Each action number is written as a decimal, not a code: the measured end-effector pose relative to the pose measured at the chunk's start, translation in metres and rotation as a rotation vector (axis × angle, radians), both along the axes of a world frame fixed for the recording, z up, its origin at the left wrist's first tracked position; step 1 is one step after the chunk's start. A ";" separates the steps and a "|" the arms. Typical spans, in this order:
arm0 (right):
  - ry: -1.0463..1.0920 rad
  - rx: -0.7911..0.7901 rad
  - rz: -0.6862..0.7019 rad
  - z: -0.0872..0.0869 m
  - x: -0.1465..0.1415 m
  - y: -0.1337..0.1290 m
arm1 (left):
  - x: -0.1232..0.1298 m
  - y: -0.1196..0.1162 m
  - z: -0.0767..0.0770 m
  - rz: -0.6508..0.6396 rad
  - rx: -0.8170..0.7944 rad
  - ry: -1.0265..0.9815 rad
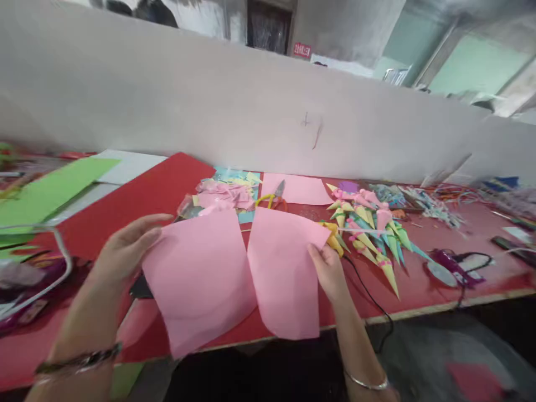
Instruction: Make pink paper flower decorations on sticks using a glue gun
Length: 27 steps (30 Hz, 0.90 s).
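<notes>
Head view: the left hand (125,245) and right hand (330,272) are separately pinching pink sheets (201,279) nearside of the scissors (279,190); light edge grips are probably preventing creases.

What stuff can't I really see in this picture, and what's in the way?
- Head view: right hand, most fingertips, behind the right pink sheet.
- Head view: dark thing, mostly covered by the left pink sheet.
- Head view: red sign, writing too small and blurry to read.
- Head view: green thing at far left, cut off by the picture's edge.
</notes>
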State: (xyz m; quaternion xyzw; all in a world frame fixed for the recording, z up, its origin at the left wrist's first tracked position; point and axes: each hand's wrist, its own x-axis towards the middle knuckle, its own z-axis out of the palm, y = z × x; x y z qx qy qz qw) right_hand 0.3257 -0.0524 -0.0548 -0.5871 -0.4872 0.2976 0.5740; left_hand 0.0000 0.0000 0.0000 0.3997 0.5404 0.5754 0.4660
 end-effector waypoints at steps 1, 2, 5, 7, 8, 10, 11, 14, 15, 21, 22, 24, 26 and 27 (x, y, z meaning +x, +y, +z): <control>-0.009 0.019 -0.030 0.001 -0.002 0.000 | 0.003 -0.004 -0.006 -0.019 0.012 -0.065; -0.020 0.039 -0.060 0.001 -0.004 0.000 | 0.005 -0.009 -0.012 -0.037 0.008 -0.110; -0.066 0.107 -0.140 0.003 -0.007 0.001 | 0.014 -0.022 -0.027 -0.061 -0.063 -0.101; -0.098 0.149 -0.190 0.003 -0.008 0.001 | 0.020 -0.030 -0.033 -0.026 -0.175 0.007; -0.108 0.162 -0.220 0.003 -0.008 0.002 | 0.023 -0.033 -0.035 -0.013 -0.230 0.056; -0.121 0.174 -0.295 0.002 -0.008 0.002 | 0.028 -0.039 -0.036 0.017 -0.271 0.099; -0.126 0.173 -0.326 0.002 -0.008 0.002 | 0.030 -0.042 -0.036 0.017 -0.255 0.080; -0.138 0.168 -0.363 0.003 -0.010 0.001 | 0.037 -0.052 -0.039 -0.064 -0.144 -0.035; -0.139 0.164 -0.372 0.003 -0.010 0.001 | 0.040 -0.057 -0.042 -0.114 -0.122 -0.063; -0.107 0.148 -0.428 0.005 -0.014 0.002 | 0.054 -0.081 -0.059 -0.209 -0.330 -0.152; -0.106 0.151 -0.418 0.006 -0.015 0.002 | 0.054 -0.081 -0.057 -0.206 -0.391 -0.179; -0.108 0.151 -0.403 0.007 -0.015 0.001 | 0.053 -0.077 -0.051 -0.115 -0.455 -0.246; -0.111 0.152 -0.402 0.007 -0.016 0.001 | 0.053 -0.071 -0.044 0.096 -0.383 -0.319; -0.113 0.154 -0.403 0.007 -0.017 0.001 | 0.054 -0.069 -0.041 0.205 -0.314 -0.354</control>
